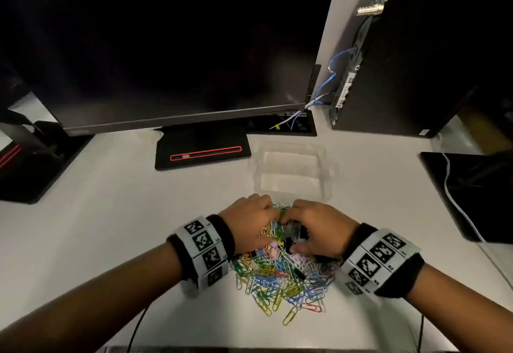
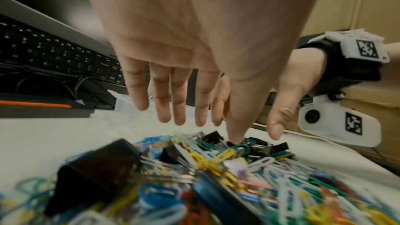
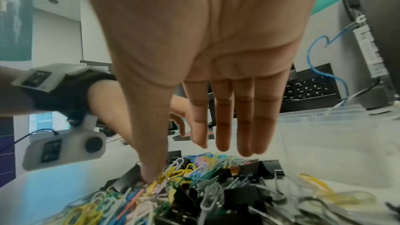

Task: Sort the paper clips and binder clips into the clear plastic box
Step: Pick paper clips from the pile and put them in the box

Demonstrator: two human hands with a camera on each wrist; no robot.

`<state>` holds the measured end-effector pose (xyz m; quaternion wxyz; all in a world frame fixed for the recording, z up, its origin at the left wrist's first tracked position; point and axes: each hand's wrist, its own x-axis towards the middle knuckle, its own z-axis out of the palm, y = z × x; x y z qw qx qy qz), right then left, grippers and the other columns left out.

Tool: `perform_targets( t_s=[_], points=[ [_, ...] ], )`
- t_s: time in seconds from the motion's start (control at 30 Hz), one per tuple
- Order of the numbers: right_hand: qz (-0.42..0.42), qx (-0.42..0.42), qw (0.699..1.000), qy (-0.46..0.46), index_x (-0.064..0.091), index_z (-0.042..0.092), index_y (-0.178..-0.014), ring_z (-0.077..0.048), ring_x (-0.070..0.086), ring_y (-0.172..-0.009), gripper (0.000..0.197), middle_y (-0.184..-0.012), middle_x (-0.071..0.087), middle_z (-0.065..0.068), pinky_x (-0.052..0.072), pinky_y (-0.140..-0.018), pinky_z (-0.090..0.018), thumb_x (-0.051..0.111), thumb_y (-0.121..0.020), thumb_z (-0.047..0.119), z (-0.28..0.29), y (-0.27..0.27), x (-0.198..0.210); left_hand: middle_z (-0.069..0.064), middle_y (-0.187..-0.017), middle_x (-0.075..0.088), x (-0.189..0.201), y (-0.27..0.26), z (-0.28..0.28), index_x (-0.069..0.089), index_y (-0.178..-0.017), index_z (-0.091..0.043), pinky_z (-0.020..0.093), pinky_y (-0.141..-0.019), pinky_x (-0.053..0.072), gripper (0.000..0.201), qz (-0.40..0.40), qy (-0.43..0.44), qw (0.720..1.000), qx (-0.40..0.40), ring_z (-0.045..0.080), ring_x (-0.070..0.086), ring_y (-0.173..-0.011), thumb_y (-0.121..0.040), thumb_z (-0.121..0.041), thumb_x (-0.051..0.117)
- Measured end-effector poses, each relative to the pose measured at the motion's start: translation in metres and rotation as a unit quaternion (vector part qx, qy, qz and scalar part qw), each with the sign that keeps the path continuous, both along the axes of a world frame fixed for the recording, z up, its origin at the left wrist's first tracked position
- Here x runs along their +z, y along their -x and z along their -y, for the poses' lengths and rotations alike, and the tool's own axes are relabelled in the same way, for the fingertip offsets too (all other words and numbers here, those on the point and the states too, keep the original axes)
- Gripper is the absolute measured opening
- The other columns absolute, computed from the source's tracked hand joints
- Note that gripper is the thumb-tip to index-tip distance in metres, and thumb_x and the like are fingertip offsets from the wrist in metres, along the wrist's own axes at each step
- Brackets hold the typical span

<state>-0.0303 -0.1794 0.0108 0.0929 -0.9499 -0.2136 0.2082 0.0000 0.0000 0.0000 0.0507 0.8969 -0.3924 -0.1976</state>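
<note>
Wire paper clips (image 1: 277,277) tangle lightly; stiff binder clips (image 1: 298,232) are best pinched by their bodies. Left hand (image 1: 249,219) and right hand (image 1: 316,227) are spread flat, nothing gripped.

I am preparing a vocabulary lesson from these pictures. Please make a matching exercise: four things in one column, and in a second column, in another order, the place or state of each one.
Things:
1. clear plastic box
2. pile of clips
3. left hand
4. monitor

Places or states:
A. dark screen, at the back of the desk
B. lying mixed on the desk under the hands
C. no clips visible in it, just behind the pile
D. fingers straight, thumb touching the pile

Pairs: 1-C, 2-B, 3-D, 4-A
</note>
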Motion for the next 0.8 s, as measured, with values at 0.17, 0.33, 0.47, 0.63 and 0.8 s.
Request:
perform_targets(
  t_s=[0.17,0.33,0.47,0.63,0.8],
  points=[
    [-0.006,0.022,0.999,0.037,0.052,0.023,-0.128,-0.021,0.053,-0.11,0.056,-0.12,0.056,-0.003,0.041,-0.087,-0.027,0.072,-0.077,0.033,-0.004,-0.015,-0.005,0.007,-0.129,0.043,-0.008,-0.024,0.005,0.04,-0.137,-0.016,0.039,-0.1,0.042,0.061,-0.042,-0.035,0.997,0.05,0.024,0.047,-0.116,-0.083,-0.036,0.063],
    [0.002,0.038,0.999,0.024,0.058,0.024,-0.12,-0.017,0.058,-0.097,0.054,-0.109,0.064,0.002,0.046,-0.083,-0.028,0.077,-0.071,0.037,-0.002,-0.007,-0.005,0.005,-0.127,0.042,-0.013,-0.02,0.002,0.042,-0.135,-0.026,0.038,-0.1,0.042,0.066,-0.053,-0.025,0.997,0.04,0.023,0.047,-0.116,-0.077,-0.036,0.072],
    [0.02,0.031,0.999,0.024,0.06,0.027,-0.115,-0.015,0.058,-0.089,0.054,-0.101,0.063,0.004,0.046,-0.077,-0.028,0.078,-0.067,0.042,0.008,0.016,-0.001,0.002,-0.133,0.039,-0.013,-0.011,0.003,0.04,-0.139,-0.032,0.032,-0.099,0.037,0.065,-0.006,-0.036,0.999,-0.004,0.02,0.042,-0.121,-0.081,-0.032,0.068],
    [0.012,0.042,0.997,0.056,0.056,0.023,-0.121,-0.019,0.055,-0.102,0.067,-0.116,0.06,0.0,0.043,-0.083,-0.026,0.08,-0.063,0.044,0.018,0.051,-0.005,0.003,-0.13,0.049,-0.012,0.002,0.008,0.048,-0.135,-0.023,0.032,-0.1,0.04,0.055,0.022,-0.05,0.998,-0.013,0.021,0.048,-0.119,-0.083,-0.027,0.067],
    [0.034,0.037,0.997,0.064,0.051,0.021,-0.122,-0.02,0.052,-0.103,0.073,-0.117,0.053,-0.002,0.043,-0.084,-0.027,0.082,-0.06,0.044,0.016,0.064,-0.016,0.005,-0.119,0.06,-0.012,0.011,0.012,0.058,-0.123,-0.019,0.029,-0.087,0.044,0.04,0.041,-0.04,0.998,0.007,0.022,0.057,-0.107,-0.084,-0.024,0.067]
  ],
)
